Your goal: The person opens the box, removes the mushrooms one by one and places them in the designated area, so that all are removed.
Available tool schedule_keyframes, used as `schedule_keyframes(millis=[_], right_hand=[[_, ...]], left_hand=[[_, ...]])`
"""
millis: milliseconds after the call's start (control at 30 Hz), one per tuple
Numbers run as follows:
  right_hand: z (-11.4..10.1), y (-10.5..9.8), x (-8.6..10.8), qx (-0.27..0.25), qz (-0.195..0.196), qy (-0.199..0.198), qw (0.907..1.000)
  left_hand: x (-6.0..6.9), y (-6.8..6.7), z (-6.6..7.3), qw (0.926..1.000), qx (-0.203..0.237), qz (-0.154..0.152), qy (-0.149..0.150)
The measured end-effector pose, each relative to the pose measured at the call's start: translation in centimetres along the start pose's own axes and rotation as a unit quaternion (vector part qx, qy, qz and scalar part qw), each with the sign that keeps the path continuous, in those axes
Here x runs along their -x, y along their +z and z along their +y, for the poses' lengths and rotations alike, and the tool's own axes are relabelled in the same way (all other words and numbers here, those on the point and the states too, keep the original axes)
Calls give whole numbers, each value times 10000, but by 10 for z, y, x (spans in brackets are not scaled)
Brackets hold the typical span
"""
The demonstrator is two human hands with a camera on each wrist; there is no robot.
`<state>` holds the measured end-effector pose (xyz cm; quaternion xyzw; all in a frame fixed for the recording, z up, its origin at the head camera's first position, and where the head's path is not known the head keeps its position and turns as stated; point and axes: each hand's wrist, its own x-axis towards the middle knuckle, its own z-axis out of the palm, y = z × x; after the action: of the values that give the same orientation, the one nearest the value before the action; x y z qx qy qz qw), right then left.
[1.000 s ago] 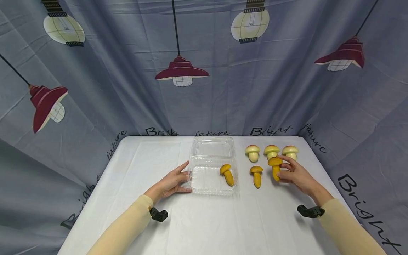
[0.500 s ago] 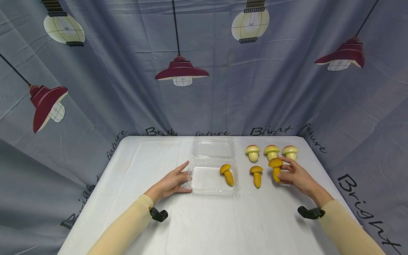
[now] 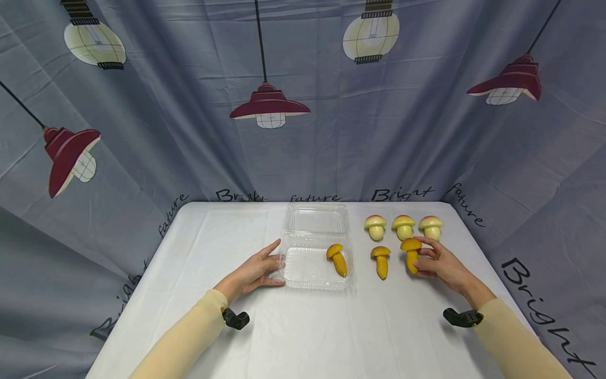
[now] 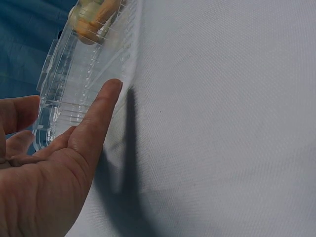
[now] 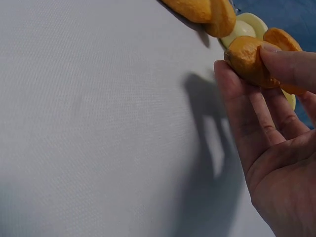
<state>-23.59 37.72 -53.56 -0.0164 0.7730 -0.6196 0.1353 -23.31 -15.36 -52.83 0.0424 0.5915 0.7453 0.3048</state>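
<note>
In the head view, my right hand (image 3: 445, 267) pinches the stem of a yellow-orange toy mushroom (image 3: 411, 256). Seen from the right wrist, the thumb presses on that mushroom (image 5: 249, 58) with fingers behind it. My left hand (image 3: 258, 269) rests against the left side of a clear plastic clamshell box (image 3: 303, 266), its thumb stretched along the near corner. A yellow mushroom (image 3: 337, 260) lies tilted inside the box, towards its right end. Another yellow mushroom (image 3: 381, 262) lies on the table between the box and my right hand.
Three cream mushrooms with reddish-tinged caps, the left one (image 3: 375, 227) among them, stand in a row behind. The box's lid (image 3: 316, 218) lies folded back. A white cloth covers the table (image 3: 326, 337), with a printed curtain (image 3: 303, 158) behind.
The right hand has shifted the pinched mushroom slightly towards me and to the right, uncovering more of the middle cream mushroom. The left hand and the box stay put.
</note>
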Motion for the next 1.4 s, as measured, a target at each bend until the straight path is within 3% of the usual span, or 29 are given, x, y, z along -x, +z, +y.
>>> schedule_keyframes(millis=[1133,1400], right_hand=[[12,-1,1,112,66,449,9989],[10,1,1,359,203,579,9975]], left_hand=[[0,1,1,9999,-9,138,-54],[1,1,0,9999,-31,131,-61]])
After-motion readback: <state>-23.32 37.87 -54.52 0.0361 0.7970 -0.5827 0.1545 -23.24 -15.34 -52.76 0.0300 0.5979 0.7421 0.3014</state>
